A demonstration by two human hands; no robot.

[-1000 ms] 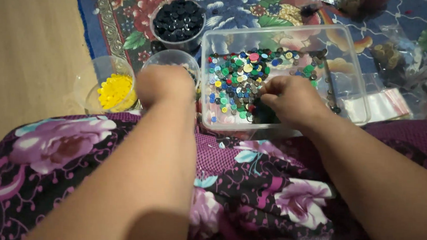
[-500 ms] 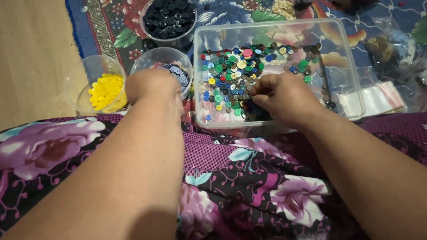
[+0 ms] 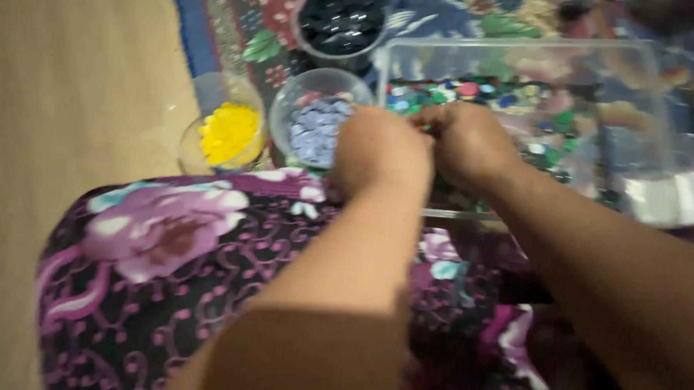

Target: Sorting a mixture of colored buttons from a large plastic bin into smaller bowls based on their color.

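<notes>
My left hand (image 3: pixel 381 154) and my right hand (image 3: pixel 466 142) meet, fingers curled, at the near left corner of a clear plastic box (image 3: pixel 633 83) that holds several small mixed-colour buttons (image 3: pixel 476 91). The picture is blurred, so what either hand pinches is hidden. Just left of my left hand stands a clear cup of pale blue buttons (image 3: pixel 315 127). Further left is a clear cup of yellow buttons (image 3: pixel 229 131). Behind them sits a cup of black buttons (image 3: pixel 341 15).
My lap in purple floral cloth (image 3: pixel 173 242) fills the foreground. The cups and box rest on a patterned blue and red rug (image 3: pixel 238 19). Tan floor (image 3: pixel 63 89) lies to the left. A clear plastic bag (image 3: pixel 682 194) lies at the right.
The view has shifted, so the cups and box sit further right in it. My left hand moved from the pale blue cup toward the box's corner, beside my right hand.
</notes>
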